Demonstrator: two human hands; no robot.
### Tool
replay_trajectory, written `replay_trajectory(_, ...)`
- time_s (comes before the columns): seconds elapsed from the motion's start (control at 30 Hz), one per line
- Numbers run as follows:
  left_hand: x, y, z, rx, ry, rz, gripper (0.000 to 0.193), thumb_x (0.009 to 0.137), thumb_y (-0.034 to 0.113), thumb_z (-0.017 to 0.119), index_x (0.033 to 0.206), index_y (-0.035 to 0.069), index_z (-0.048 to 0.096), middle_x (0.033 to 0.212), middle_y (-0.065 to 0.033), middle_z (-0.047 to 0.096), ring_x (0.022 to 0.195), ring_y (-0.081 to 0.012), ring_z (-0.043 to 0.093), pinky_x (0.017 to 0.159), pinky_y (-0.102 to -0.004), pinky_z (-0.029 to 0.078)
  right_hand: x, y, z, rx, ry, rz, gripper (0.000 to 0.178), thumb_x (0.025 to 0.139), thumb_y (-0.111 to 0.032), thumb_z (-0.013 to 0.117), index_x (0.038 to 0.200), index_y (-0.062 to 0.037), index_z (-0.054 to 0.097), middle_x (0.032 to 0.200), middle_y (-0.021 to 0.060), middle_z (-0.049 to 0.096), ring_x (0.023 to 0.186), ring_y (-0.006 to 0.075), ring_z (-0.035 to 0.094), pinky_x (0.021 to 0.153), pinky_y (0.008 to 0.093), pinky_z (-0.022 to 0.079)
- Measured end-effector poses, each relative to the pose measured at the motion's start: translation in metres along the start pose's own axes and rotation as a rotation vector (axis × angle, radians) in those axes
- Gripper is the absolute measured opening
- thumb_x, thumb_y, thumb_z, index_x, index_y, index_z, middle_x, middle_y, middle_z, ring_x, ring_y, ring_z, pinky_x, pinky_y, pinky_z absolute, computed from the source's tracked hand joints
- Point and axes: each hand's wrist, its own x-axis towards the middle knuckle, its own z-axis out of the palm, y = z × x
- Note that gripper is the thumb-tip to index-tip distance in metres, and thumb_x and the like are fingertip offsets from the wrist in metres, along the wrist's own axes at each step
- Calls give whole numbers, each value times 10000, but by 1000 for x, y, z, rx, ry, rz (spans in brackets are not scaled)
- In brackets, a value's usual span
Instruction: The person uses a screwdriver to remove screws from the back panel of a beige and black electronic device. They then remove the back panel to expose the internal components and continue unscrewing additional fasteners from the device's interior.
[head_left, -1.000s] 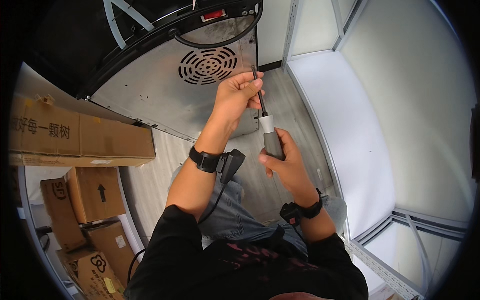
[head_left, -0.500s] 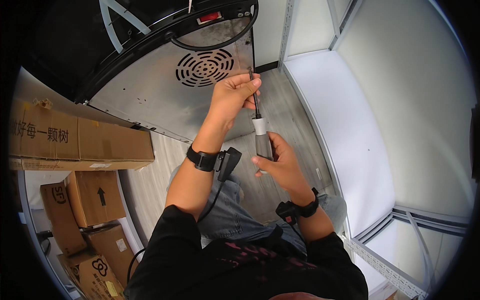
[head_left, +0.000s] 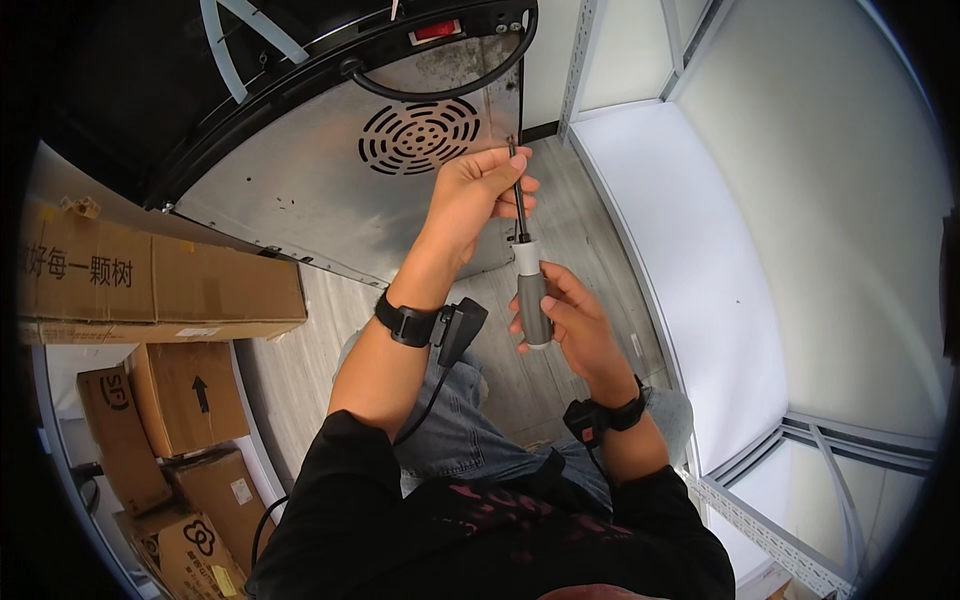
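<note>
A screwdriver (head_left: 532,295) with a grey and white handle and a thin black shaft points up toward the metal back panel (head_left: 330,200) of a dark appliance. My right hand (head_left: 565,325) wraps around the handle from below. My left hand (head_left: 480,195) pinches the shaft near its tip, close to the panel's right edge and just right of a round vent grille (head_left: 418,135). Each wrist carries a black band with a small device and cable.
A black hose (head_left: 450,90) loops over the panel top beside a red switch (head_left: 437,30). Cardboard boxes (head_left: 150,290) are stacked at left. A white shelf surface (head_left: 690,270) with metal framing runs along the right. Wood-look floor lies below.
Both hands and the screwdriver have shifted slightly up and left toward the panel's right edge; the grips are the same.
</note>
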Motion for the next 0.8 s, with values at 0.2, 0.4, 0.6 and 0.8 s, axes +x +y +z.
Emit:
replay_trajectory(0.2,2,-2,1,43,11,27,262,916,210,569,1093,25,618,811,-57,675,650,-108,632,563,-206,490,4,15,-1,-151,79,-144,489,864,-50,581,1297,0,358,1035,80,519,914,124,524,646,284,553)
replay_trajectory(0.4,3,-4,2,51,11,25,253,930,189,542,1105,20,608,839,-78,682,658,-118,643,560,-209,495,2,11,4,-155,134,-160,468,812,-26,655,1201,-5,397,1031,81,504,901,115,514,616,252,547)
replay_trajectory(0.6,1,-2,3,64,14,23,250,939,174,520,1115,15,601,866,-95,685,673,-129,658,548,-207,500,2,15,0,-195,191,-201,484,775,-16,693,1158,-15,398,1022,81,504,883,111,519,566,237,535)
replay_trajectory(0.8,1,-4,5,50,14,27,248,947,165,504,1122,12,592,889,-103,685,697,-141,670,551,-208,508,4,18,-2,-264,257,-211,497,763,-31,708,1160,-17,409,992,85,507,811,99,527,568,221,501)
